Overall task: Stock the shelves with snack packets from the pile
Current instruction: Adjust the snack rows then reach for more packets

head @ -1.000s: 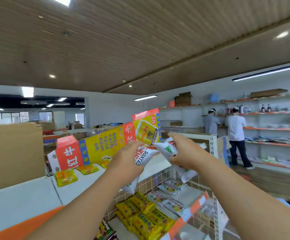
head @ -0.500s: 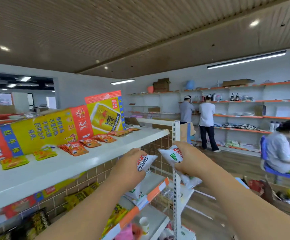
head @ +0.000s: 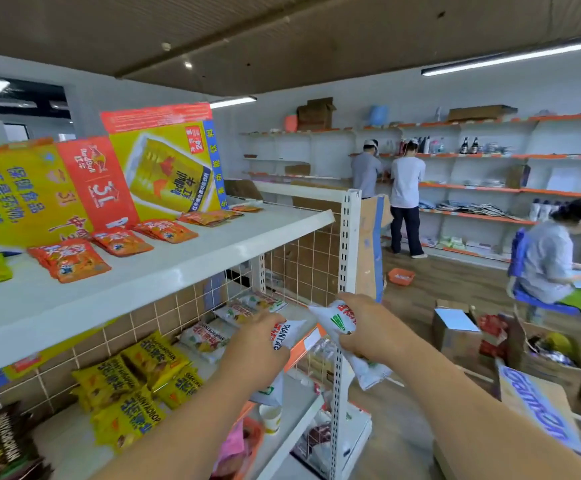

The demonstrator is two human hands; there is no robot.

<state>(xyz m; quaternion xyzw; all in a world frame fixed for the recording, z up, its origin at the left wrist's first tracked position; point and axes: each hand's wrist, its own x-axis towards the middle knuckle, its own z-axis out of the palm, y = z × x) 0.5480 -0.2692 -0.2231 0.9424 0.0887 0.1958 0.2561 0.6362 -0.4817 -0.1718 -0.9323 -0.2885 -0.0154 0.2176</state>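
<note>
My left hand (head: 256, 344) grips a white snack packet (head: 285, 336) with red and black lettering. My right hand (head: 368, 329) grips another white snack packet (head: 339, 318) with a green label; its lower end hangs below the fist. Both hands hover at the front edge of the second shelf (head: 303, 344), near the right end. On that shelf lie white packets (head: 209, 337) at the right and yellow packets (head: 143, 375) to their left. The white top shelf (head: 164, 268) carries flat orange packets (head: 70, 259).
A large yellow and red carton (head: 164, 168) stands on the top shelf. A white upright post (head: 346, 244) ends the rack. Open cardboard boxes (head: 455, 329) sit on the floor at right. A seated person (head: 556, 258) and two standing people (head: 386, 188) are by the wall shelves.
My view has dropped and swung right, so the top shelf now sits above my hands. Both hands, still gripping the white packets, have come down to the second shelf's level.
</note>
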